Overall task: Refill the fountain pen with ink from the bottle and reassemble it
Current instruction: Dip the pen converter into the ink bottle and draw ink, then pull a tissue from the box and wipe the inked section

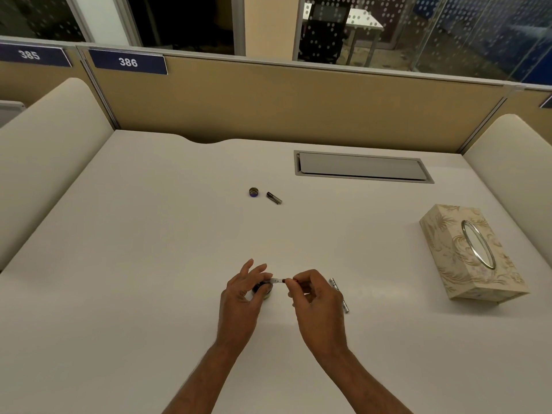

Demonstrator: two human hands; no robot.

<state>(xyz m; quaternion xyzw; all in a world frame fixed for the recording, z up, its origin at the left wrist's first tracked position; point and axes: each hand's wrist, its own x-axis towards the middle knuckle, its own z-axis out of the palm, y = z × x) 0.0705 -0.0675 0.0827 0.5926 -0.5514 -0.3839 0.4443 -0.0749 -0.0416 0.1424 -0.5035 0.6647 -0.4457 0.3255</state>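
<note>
A small clear pen converter (278, 280) is held level between my two hands above the desk. My left hand (243, 297) pinches its left end with the other fingers spread. My right hand (316, 297) pinches its right end. Under my left fingers stands the small ink bottle (263, 291), mostly hidden. A silver pen part (340, 295) lies on the desk just right of my right hand. Farther back lie the bottle cap (254, 192) and a short dark pen part (274, 198).
A patterned tissue box (469, 255) sits at the right of the white desk (149, 249). A grey cable hatch (363, 166) is set into the desk at the back. Tan partition panels and cream side dividers enclose the desk.
</note>
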